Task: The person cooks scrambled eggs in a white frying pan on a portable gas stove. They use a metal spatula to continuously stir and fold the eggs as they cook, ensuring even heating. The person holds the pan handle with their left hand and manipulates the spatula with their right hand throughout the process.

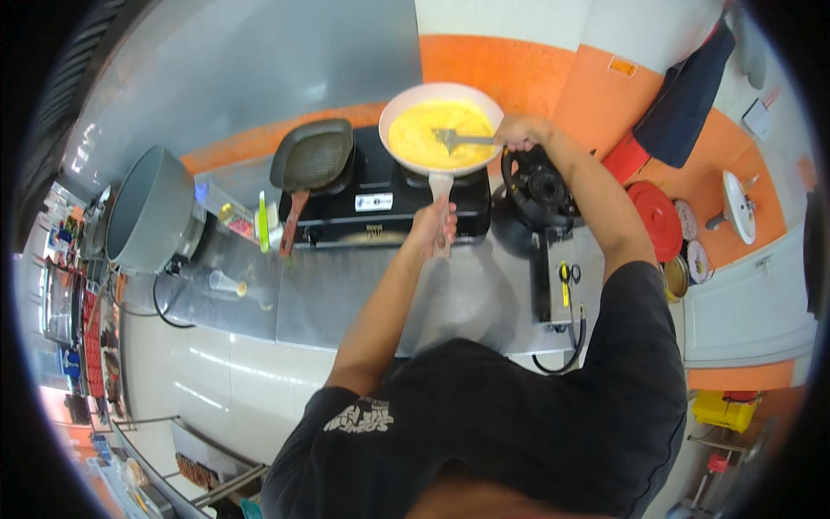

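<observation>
A light-coloured frying pan (441, 93) stands over the right burner of a black two-burner gas stove (376, 224). Yellow liquid (415, 123), perhaps beaten egg, covers the pan's floor. My left hand (433, 227) is closed around the pan handle (440, 185), which points towards me. From the pan's right side, my right hand (522, 133) grips a grey spatula (473, 139) whose slotted head lies in the yellow liquid. On the left burner rests a dark square grill pan (316, 156) with a brown handle (295, 224).
Right of the stove is a black kettle (519, 220) with scissors (569, 272) nearer me. A large grey pot (152, 214) stands at the left, with a green-handled utensil (263, 224) and a small clear cup (227, 283) on the steel counter (337, 292).
</observation>
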`<state>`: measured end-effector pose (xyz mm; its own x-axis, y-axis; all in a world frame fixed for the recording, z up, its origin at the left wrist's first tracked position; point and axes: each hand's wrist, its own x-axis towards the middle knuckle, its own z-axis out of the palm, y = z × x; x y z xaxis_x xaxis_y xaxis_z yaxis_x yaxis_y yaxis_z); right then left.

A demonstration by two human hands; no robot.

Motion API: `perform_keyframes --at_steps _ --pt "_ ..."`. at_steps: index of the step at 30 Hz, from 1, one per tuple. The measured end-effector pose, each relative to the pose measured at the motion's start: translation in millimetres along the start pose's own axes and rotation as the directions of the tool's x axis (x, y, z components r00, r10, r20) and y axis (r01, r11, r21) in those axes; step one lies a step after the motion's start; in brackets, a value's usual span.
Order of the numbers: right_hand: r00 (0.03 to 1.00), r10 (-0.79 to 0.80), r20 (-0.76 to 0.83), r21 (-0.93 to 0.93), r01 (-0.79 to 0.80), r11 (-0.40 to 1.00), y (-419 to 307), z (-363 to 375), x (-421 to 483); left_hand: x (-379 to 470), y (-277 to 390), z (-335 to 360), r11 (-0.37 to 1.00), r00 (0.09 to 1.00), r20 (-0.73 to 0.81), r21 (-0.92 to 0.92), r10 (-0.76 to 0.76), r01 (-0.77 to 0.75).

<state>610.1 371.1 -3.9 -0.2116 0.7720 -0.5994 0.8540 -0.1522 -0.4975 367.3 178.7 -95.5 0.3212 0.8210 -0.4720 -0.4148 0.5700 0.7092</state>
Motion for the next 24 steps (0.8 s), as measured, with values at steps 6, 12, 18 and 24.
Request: perform_keyframes --at_steps 6,12,18,24 --pt "0.994 -0.069 -0.084 0.003 0.069 0.998 -10 -7 -33 -4 6 8 0.999 0.999 -0.016 -0.027 -0.038 0.038" --pt "0.676 -0.609 -0.416 -0.79 0.063 0.61 -34 -13 -52 -6 7 8 0.999 0.999 -0.001 -0.027 -0.039 0.039" --pt "0.692 -0.567 -0.446 -0.877 -0.212 0.432 -73 -34 -50 2 4 -2 0.99 0.996 0.066 -0.128 -0.054 0.062" --pt "0.718 -0.553 -0.422 -0.898 -0.251 0.36 -70 -57 8 -13 14 11 0.991 0.994 0.037 -0.081 -0.1 0.103"
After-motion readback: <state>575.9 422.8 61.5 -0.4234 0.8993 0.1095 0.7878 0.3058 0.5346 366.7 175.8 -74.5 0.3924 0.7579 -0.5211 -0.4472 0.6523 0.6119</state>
